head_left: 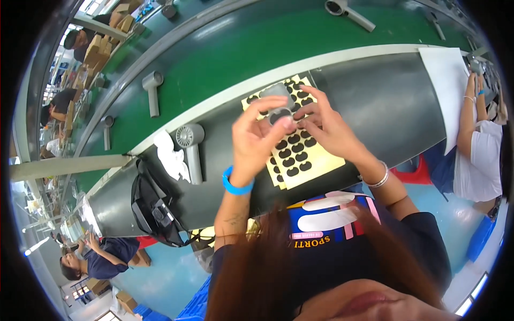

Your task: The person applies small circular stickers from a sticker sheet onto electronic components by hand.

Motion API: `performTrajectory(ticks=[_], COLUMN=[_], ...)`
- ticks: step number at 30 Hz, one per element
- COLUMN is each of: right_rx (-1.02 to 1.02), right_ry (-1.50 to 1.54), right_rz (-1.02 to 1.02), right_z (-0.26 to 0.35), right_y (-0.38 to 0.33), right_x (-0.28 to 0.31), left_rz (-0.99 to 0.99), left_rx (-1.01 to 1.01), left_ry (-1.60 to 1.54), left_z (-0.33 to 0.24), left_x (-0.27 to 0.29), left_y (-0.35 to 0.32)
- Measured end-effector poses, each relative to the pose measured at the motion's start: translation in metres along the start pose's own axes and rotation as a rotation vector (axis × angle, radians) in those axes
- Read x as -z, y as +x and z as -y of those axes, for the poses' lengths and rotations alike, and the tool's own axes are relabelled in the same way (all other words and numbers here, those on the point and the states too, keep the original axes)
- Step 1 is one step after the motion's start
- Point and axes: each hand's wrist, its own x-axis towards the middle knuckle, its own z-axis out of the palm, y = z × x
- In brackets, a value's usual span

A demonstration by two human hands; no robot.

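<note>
My left hand (pixel 254 131) is wrapped round a grey handheld fan (pixel 276 95), its thumb by the lower end. A dark oval patch (pixel 279 115) shows on that end; much of the fan is hidden by my fingers. My right hand (pixel 326 125) meets the fan from the right, with bent fingertips at its edge and one finger raised. Beneath both hands lie pale yellow sheets (pixel 318 170) carrying rows of black oval stickers (pixel 292 172). They rest on the dark worktable (pixel 383 101).
Left on the table are another grey handheld fan (pixel 195 155), a crumpled white sheet (pixel 170 155) and a black bag (pixel 152 200). More grey fans (pixel 153 93) lie on the green conveyor belt (pixel 230 67) behind a pale rail (pixel 353 52). Co-workers sit at right (pixel 484 155) and left (pixel 110 257).
</note>
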Motion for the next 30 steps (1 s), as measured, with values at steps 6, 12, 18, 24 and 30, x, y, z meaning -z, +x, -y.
performTrajectory(ticks=[6, 12, 18, 24, 30], right_rx=[0.107, 0.15, 0.044, 0.126, 0.063], right_ry=[-0.258, -0.502, -0.518, -0.588, -0.488], right_rz=[-0.107, -0.308, -0.322, -0.303, -0.327], right_z=[-0.04, -0.052, -0.056, -0.062, -0.056], right_y=[-0.014, -0.019, -0.026, -0.027, -0.03], right_x=[-0.001, 0.016, 0.012, 0.016, 0.015], left_rz=[-0.01, 0.056, 0.038, 0.048, 0.394], left_rx=[-0.423, -0.748, -0.617, -0.877, -0.927], left_ry=[0.596, 0.916, 1.241, 1.229, 1.165], left_z=[0.05, 0.109, 0.119, 0.095, 0.112], left_x=[0.042, 0.07, 0.086, 0.051, -0.033], left_y=[0.12, 0.22, 0.207, 0.219, 0.271])
